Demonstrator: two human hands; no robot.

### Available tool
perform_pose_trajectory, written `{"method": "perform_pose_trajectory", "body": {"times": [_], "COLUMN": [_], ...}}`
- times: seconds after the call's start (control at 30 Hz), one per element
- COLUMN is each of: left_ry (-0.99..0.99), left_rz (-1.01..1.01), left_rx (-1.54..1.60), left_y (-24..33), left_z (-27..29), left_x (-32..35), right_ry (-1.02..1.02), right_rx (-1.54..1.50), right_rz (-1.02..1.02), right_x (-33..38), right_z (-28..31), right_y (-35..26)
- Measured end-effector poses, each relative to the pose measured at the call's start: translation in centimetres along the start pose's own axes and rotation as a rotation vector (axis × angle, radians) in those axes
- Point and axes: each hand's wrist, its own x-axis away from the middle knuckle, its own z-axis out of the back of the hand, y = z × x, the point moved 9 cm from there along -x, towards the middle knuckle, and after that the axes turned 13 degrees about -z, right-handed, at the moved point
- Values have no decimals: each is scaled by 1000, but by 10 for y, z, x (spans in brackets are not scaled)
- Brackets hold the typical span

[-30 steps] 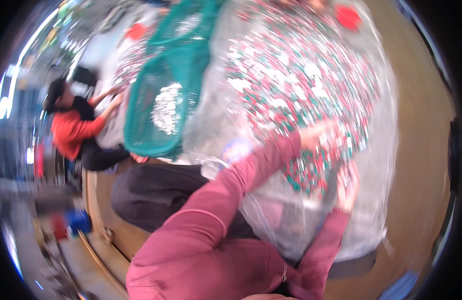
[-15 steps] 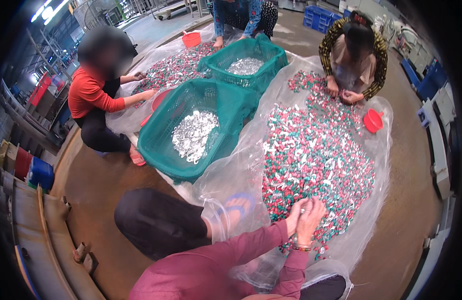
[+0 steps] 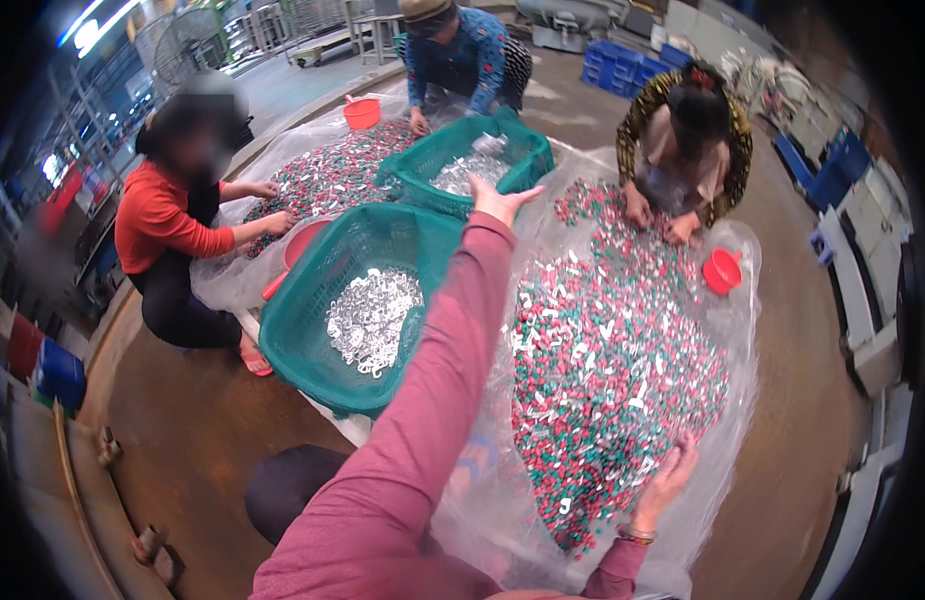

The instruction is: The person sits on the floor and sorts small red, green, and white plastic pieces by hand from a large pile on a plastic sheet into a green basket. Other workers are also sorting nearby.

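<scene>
My left hand (image 3: 499,200) reaches far out to the near rim of the far green basket (image 3: 413,182), its fingers spread and nothing in them. A blurred clump of whitish pieces (image 3: 490,144) shows above the silvery pieces (image 3: 471,176) in that basket. My right hand (image 3: 669,482) is low at the right edge of the big pile of small red, green and white pieces (image 3: 608,370). Its fingers are slightly curved and apart, with nothing visible in them. White hook-shaped pieces (image 3: 375,320) lie in the nearer green mesh-lined basket (image 3: 283,335), left of my forearm.
A translucent sheet (image 3: 738,400) lies under the pile. Three other people crouch around: one in orange (image 3: 163,225) at left, one in blue (image 3: 463,60) at the back, one in dark patterned sleeves (image 3: 733,150) at right. Red scoops (image 3: 723,270) and blue crates (image 3: 623,68) stand about.
My hands were together over the near part of the pile. The left has swung forward to the far basket and opened; the right has moved right and lower. The view has shifted slightly.
</scene>
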Motion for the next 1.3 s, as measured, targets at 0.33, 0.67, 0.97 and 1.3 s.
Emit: {"method": "perform_pose_trajectory", "body": {"times": [0.33, 0.67, 0.97, 1.3], "left_ry": [-1652, -2687, -2723, -949], "left_rz": [292, -218, -243, 1157], "left_rx": [-1529, -1690, -1722, -661], "left_y": [-216, -401, -319, -283], "left_z": [99, 339, 339, 256], "left_x": [216, 430, 425, 376], "right_ry": [-216, 75, -114, -18], "right_rx": [67, 384, 15, -1250], "right_rz": [-1157, -368, -762, -1053], "right_x": [33, 75, 122, 121], "right_z": [102, 45, -4, 32], "right_y": [310, 252, 286, 279]}}
